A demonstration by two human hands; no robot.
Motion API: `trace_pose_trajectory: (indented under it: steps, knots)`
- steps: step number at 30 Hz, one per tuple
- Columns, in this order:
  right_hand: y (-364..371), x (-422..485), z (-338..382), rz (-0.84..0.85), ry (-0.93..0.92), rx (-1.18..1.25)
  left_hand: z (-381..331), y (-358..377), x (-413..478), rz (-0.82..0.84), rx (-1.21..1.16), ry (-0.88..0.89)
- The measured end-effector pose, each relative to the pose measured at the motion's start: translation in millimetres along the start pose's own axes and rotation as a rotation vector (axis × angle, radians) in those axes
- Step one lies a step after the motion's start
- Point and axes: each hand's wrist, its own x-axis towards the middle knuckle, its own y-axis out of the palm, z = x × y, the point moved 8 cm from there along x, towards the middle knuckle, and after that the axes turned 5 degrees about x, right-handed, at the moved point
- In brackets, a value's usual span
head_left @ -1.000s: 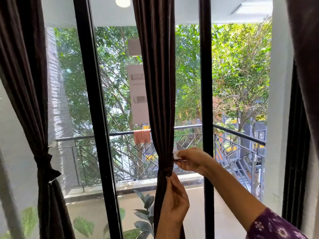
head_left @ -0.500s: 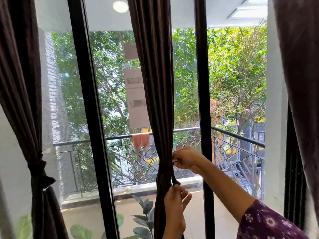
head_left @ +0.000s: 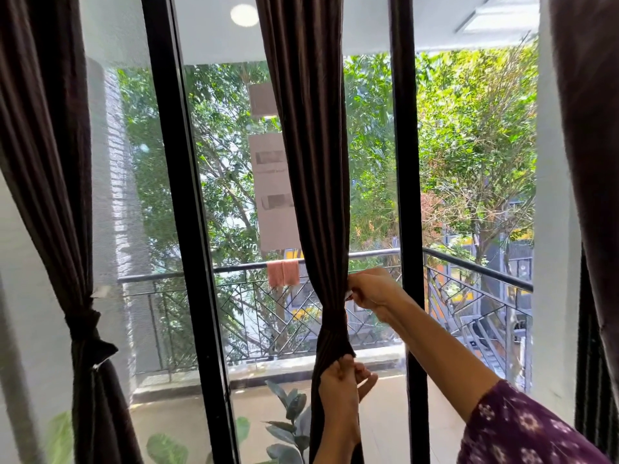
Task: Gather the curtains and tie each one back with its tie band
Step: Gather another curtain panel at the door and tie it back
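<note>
Middle curtain [head_left: 311,162] hangs gathered into a narrow column between two dark window frames [head_left: 403,162], cinched at railing height by a dark tie band [head_left: 335,316]. The right hand [head_left: 373,291] reaches in from the lower right on an extended forearm with a purple patterned sleeve [head_left: 522,430]. Its wrist is bent, its knuckles face up, and its fingers are curled tight against the curtain's right edge, pinching the band's end where a small white tab [head_left: 349,294] shows. The left hand [head_left: 340,383] rises from the bottom edge directly below the cinch. Thumb and forefinger are clamped on the dark tail of fabric under the band, and the remaining fingers are loosely spread to the right. Left curtain [head_left: 43,162] is drawn back and bound by its own knotted band [head_left: 83,326]. Right curtain [head_left: 589,145] hangs at the far edge, and its lower part is out of view. Beyond the glass are a balcony railing [head_left: 469,266] with an orange cloth [head_left: 283,272] draped over it and a leafy plant [head_left: 288,410] near the floor.
</note>
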Motion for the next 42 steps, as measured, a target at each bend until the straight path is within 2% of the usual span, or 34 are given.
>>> trace_pose_trajectory:
  steps: [3,6,8,10,12,14,16,20,24,27,29,33,36,42]
  knots:
    - [1,-1,4,0.010,-0.044,-0.002,4,3,1,-0.003,0.032,-0.028]
    - [1,-3,-8,0.069,0.006,0.091,6,0,-12,0.047,0.119,-0.005]
    - [-1,-7,-21,0.120,0.072,0.213,-8,-18,-22,-0.015,0.371,0.235]
    - [-7,-12,-40,0.159,0.151,0.312,-39,-43,-31,-0.188,0.551,0.552]
    - [-10,-20,-67,0.209,0.254,0.274,-59,-58,-31,-0.263,0.674,0.734]
    - [-8,-30,-101,0.265,0.381,0.174,-63,-58,-20,-0.194,0.831,0.775]
    - [-3,-39,-127,0.306,0.470,0.121,-56,-56,-6,-0.145,0.976,0.717]
    - [7,-40,-142,0.318,0.482,0.150,-41,-55,-3,-0.221,1.235,0.751]
    - [13,-36,-138,0.309,0.508,0.247,-27,-49,5,-0.324,1.444,0.877]
    - [15,-27,-142,0.295,0.514,0.284,-31,-38,-4,-0.192,1.471,0.855]
    - [15,-19,-146,0.270,0.479,0.270,-30,-34,-7,-0.162,1.463,0.890]
    - [11,-8,-153,0.222,0.420,0.210,-29,-33,-9,-0.142,1.425,0.931]
    - [11,-9,-157,0.232,0.405,0.102,-28,-34,-6,-0.144,1.382,0.875]
    - [19,-14,-145,0.261,0.308,0.033,-31,-40,-9,-0.212,1.077,0.863]
